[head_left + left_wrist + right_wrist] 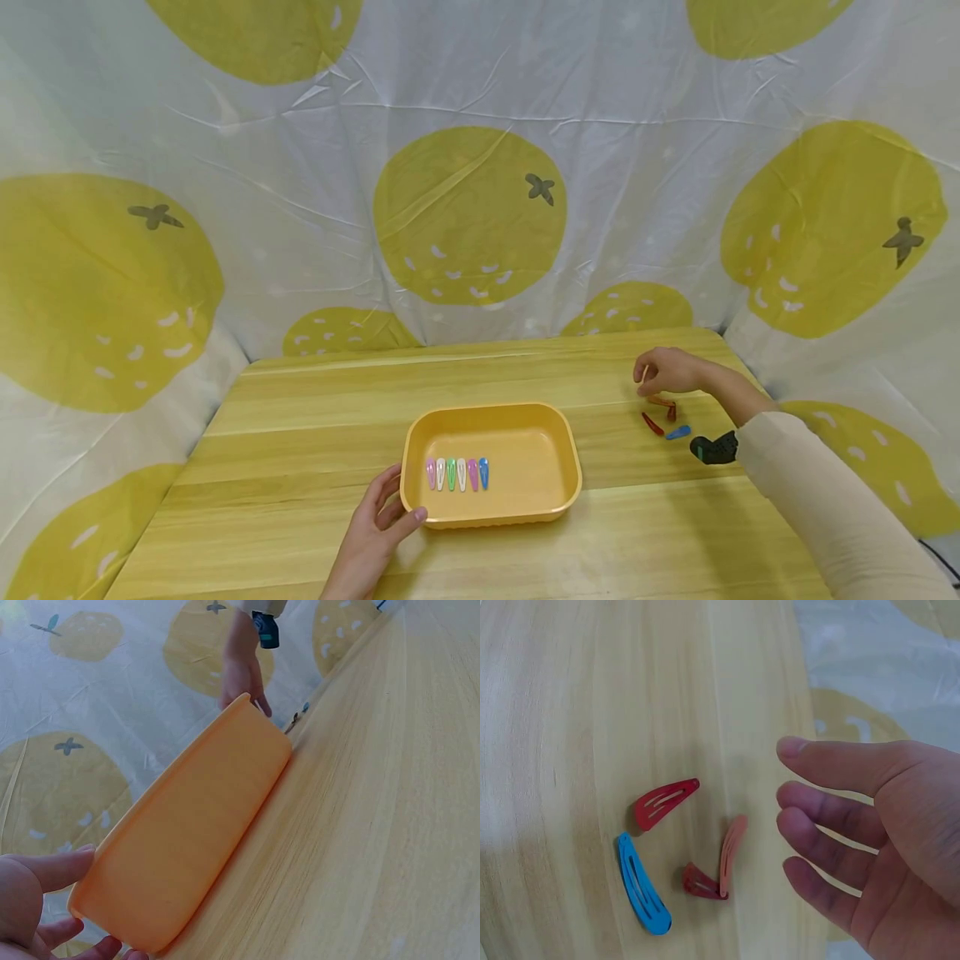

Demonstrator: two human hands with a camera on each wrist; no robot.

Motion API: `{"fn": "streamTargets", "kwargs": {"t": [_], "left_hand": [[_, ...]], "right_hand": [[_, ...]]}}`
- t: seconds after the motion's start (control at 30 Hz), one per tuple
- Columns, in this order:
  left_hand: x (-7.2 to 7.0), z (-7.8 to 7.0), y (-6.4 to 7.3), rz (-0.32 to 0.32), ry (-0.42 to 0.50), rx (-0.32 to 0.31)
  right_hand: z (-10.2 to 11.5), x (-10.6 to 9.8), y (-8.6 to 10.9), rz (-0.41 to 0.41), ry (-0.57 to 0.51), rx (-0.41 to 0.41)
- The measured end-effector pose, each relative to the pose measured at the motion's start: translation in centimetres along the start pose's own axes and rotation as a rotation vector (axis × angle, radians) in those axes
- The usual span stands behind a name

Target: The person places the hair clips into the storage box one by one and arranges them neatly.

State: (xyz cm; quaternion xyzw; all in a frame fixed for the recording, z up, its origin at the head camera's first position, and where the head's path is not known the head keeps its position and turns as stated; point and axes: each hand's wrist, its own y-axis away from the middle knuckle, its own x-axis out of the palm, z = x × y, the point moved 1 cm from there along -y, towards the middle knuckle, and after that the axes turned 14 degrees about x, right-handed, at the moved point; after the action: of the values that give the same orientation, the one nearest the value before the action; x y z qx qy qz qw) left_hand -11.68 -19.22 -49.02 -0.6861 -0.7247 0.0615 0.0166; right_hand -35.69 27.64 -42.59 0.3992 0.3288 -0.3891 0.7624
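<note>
My left hand [372,527] holds the yellow plastic tray [525,510] by its near left corner, thumb on the rim and fingers against the outer wall. Inside the tray, several snap hair clips stand in a neat row: pink, white, green and a blue hair clip [483,473] at the right end. My right hand [885,825] hovers over the table's right side, fingers loosely bent with nothing between them. Beneath and beside it lie a red hair clip [664,804], a blue hair clip [641,889], and an orange hair clip [732,851] overlapping a dark red hair clip [699,883].
The wooden table [315,433] meets a white curtain [300,192] with yellow fruit prints at its back and sides. A black wrist camera [714,448] sits on the right wrist, near the loose clips in the head view.
</note>
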Motion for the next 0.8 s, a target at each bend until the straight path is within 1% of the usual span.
{"fn": "streamTargets", "kwargs": {"t": [0.4,0.6,0.8], "left_hand": [[-0.1,0.1,0.0,-0.003,0.001,-0.006],[-0.1,0.0,0.0,0.0,0.006,-0.005],[0.0,0.0,0.1,-0.001,0.006,-0.004]], "right_hand": [[-1.1,0.6,-0.2,0.011,-0.064,0.011],[-1.5,1.0,-0.3,0.002,-0.054,0.034],[-1.8,1.4,-0.3,-0.016,-0.041,0.038]]}}
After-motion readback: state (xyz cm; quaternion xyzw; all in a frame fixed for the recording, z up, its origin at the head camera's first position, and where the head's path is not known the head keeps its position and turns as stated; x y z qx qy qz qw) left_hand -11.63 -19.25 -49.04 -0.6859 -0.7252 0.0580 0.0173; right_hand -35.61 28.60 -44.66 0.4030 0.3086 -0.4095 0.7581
